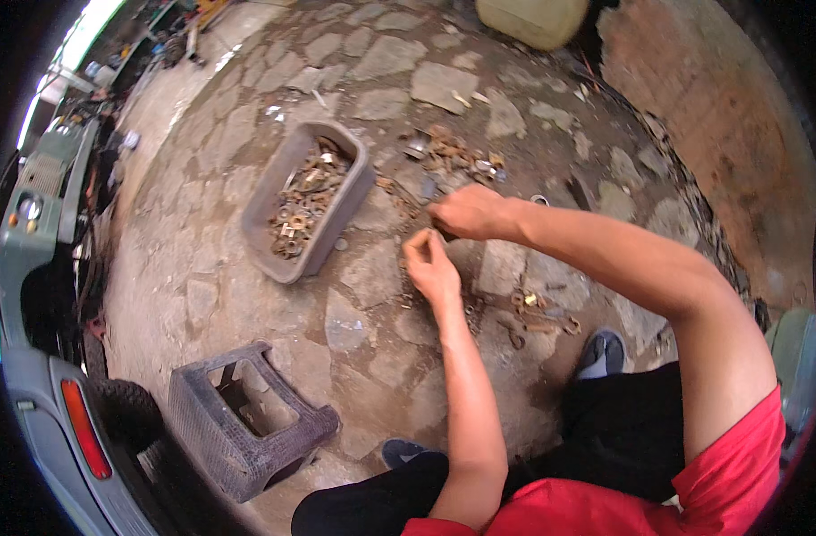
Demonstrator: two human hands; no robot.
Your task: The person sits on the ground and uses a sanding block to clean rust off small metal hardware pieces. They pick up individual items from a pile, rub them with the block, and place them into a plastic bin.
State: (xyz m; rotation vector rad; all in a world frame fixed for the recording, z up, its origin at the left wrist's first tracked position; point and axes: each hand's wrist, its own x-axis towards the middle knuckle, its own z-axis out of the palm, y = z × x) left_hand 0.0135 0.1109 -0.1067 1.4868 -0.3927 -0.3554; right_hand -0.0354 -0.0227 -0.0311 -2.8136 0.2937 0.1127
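My left hand (432, 268) and my right hand (469, 213) are close together, low over the stone paving in the middle of the view. The left fingers are pinched together, and the right fingers are curled closed just beyond them. Whatever is between the fingers is too small or hidden to make out. To the left of my hands stands a grey plastic tub (257, 234), partly filled with rusty nuts, washers and other small metal parts (294, 223). Past my right hand lies a heap of rusty metal pieces (453, 154). More rusty hardware (544, 317) is scattered beneath my right forearm.
A dark plastic stool (213, 429) lies on its side at lower left, near a vehicle bumper (55, 429) with a red reflector. A greenish machine (43, 192) stands at far left. A yellowish container (533, 20) and a large brown sheet (721, 125) border the paving.
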